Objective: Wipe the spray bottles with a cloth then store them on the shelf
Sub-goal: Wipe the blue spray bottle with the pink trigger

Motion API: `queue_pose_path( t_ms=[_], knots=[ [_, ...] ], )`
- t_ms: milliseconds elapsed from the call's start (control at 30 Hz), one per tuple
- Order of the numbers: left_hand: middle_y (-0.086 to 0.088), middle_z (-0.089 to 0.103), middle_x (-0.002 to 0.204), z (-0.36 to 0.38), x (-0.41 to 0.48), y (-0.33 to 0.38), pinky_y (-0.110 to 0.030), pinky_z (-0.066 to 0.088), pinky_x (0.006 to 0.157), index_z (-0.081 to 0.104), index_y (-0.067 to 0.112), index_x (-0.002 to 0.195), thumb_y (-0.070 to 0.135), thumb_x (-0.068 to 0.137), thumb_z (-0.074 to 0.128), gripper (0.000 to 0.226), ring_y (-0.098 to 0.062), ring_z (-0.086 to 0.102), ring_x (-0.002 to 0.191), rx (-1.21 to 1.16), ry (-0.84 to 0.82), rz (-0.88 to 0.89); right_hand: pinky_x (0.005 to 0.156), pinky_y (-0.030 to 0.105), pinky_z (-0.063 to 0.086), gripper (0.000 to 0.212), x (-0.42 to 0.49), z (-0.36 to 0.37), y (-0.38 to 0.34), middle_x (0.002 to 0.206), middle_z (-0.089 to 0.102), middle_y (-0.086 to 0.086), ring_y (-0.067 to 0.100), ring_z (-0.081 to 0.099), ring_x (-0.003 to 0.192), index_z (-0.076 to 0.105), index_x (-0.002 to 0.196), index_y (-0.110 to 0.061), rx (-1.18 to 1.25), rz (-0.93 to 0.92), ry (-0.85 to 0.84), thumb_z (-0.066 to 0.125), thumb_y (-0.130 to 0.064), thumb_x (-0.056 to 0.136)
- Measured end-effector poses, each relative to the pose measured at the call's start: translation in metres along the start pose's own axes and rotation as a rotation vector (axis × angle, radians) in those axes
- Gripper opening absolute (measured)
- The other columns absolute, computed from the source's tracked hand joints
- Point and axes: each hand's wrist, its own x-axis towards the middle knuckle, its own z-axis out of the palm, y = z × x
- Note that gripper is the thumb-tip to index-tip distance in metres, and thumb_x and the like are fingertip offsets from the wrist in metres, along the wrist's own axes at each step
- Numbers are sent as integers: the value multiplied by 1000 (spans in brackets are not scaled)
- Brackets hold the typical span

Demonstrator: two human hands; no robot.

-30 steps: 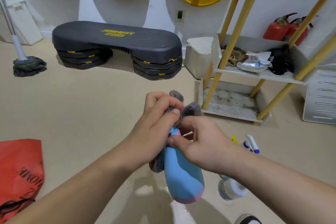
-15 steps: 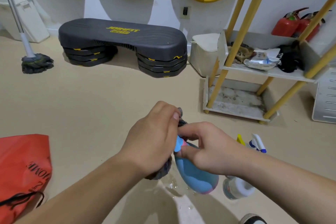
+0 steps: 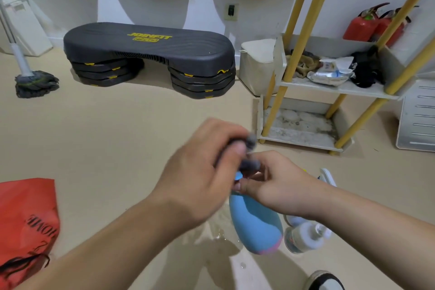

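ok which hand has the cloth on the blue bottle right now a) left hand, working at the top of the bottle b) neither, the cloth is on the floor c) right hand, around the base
a: the left hand clutches the grey cloth at the top of the blue bottle, while the right hand grips the bottle near its neck.

The left hand point(image 3: 200, 172) is motion-blurred and hides most of the grey cloth point(image 3: 250, 141); the blue bottle point(image 3: 255, 223) has its top covered by both hands; the right forearm hides part of the white bottle point(image 3: 303, 238); the red bag point(image 3: 26, 226) and shoe point(image 3: 323, 281) are cut off by edges.
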Motion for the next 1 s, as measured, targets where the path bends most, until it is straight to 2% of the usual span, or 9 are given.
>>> queue_pose_path(
  t_ms=[133, 333, 400, 467, 600, 700, 800, 867, 1000],
  knots=[
    [11, 65, 112, 4, 3, -32, -29, 51, 92, 71, 25, 116, 31, 106, 46, 28, -6, 64, 105, 89, -33, -2, 68, 21, 45, 27, -8, -5, -9, 65, 58, -9, 3, 53, 68, 67, 70, -19, 53, -57, -54, 73, -3, 91],
    [1, 78, 81, -27, 27, -61, -42, 61, 82, 75, 21, 89, 24, 105, 50, 30, -15, 76, 80, -194, 363, -683, 110, 45, 48, 15, -14, -7, -8, 109, 75, 5, 24, 66, 113, 76, 105, -20, 112, -32, -85, 70, -12, 94],
    [4, 79, 79, -32, 29, -37, -33, 62, 66, 76, 26, 93, 26, 107, 50, 29, -18, 76, 76, -272, 347, -643, 113, 49, 46, 19, -14, -10, -4, 114, 75, 7, 24, 66, 118, 76, 110, -20, 188, 24, -87, 68, -10, 96],
    [6, 78, 84, -29, 26, -12, -20, 53, 52, 76, 26, 99, 27, 107, 54, 23, -11, 69, 67, -303, 131, -528, 112, 42, 49, 24, -14, -14, -2, 119, 74, 10, 18, 69, 117, 75, 114, -16, 271, 62, -127, 63, -2, 99],
    [3, 73, 82, -17, 17, -5, -22, 51, 57, 74, 26, 93, 22, 98, 69, 8, -18, 69, 66, -112, -138, -313, 87, 19, 55, 28, -15, -17, -3, 121, 76, 9, 11, 70, 108, 70, 123, -10, 385, 87, -198, 56, 3, 102],
    [-6, 71, 61, -19, 23, -11, -21, 49, 53, 69, 17, 84, 22, 100, 66, 17, -23, 67, 55, -133, -11, -391, 103, 29, 52, 30, -14, -13, 2, 124, 75, 7, 21, 70, 115, 68, 127, -9, 418, 81, -181, 59, 2, 101],
    [-3, 71, 62, -17, 26, -12, -20, 48, 54, 68, 15, 86, 26, 102, 64, 20, -15, 67, 52, -202, 32, -462, 100, 24, 52, 23, -12, -9, 4, 117, 78, 7, 22, 71, 114, 69, 122, -7, 440, 111, -105, 59, -1, 101],
    [2, 72, 65, -15, 24, -17, -20, 46, 59, 68, 17, 86, 26, 105, 59, 22, -8, 63, 55, -186, 35, -458, 107, 36, 49, 24, -11, -9, 4, 117, 77, 10, 23, 70, 114, 69, 124, -7, 507, 131, -85, 56, -5, 104],
    [19, 68, 70, -25, 30, -20, -10, 43, 58, 69, 20, 87, 25, 107, 53, 27, 6, 58, 62, -125, 255, -447, 86, 34, 51, 25, -8, -11, -2, 115, 78, 5, 18, 69, 103, 68, 122, -8, 552, 257, -99, 49, -16, 108]
  ],
)
